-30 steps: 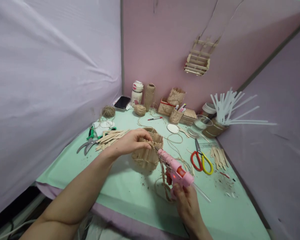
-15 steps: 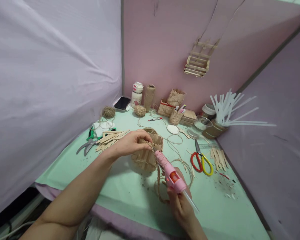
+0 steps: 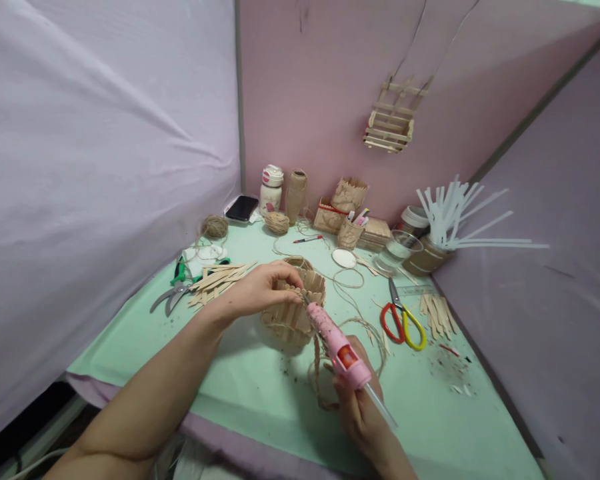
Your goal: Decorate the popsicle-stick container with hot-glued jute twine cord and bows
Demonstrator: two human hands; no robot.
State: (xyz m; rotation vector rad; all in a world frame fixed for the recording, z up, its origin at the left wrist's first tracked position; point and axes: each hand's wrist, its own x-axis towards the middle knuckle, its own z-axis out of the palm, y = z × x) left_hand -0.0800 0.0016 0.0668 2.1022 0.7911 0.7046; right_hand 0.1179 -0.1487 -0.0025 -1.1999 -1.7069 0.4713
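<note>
- Far left of the green table mat (image 3: pixel 145 333): pruning shears (image 3: pixel 173 288) with green handles lie beside a loose pile of craft sticks (image 3: pixel 219 275). A ball of twine (image 3: pixel 215 227) sits behind them, untouched.
- Left hand (image 3: pixel 260 288): fingers curled and pinched together on the near rim of the craft-stick basket (image 3: pixel 295 308), pressing braided jute cord (image 3: pixel 321 353) against the rim. The grip is closed on rim and cord together.
- Basket stands on the mat at centre, tilted slightly toward the person. Its wall of upright sticks looks complete, and twine already wraps the lower part.
- Judgement: body built; rim trim in progress. The cord is attached only at the pinched point, and the rest hangs off the rim and loops loose on the mat, so most of the rim appears still to be covered.
- Right hand (image 3: pixel 363 407): wrapped firmly around the handle of the pink hot glue gun (image 3: pixel 336 343), nozzle touching the rim just beside the left fingertips. A clear glue stick juts from the rear of the gun.
- Right of the basket: a loose coil of thin twine, then red-and-yellow scissors (image 3: pixel 403 317) and a smaller heap of cut sticks (image 3: pixel 437 312), all lying apart from both hands.
- Far right, against the wall: a cup of white glue sticks (image 3: pixel 447 223).
</note>
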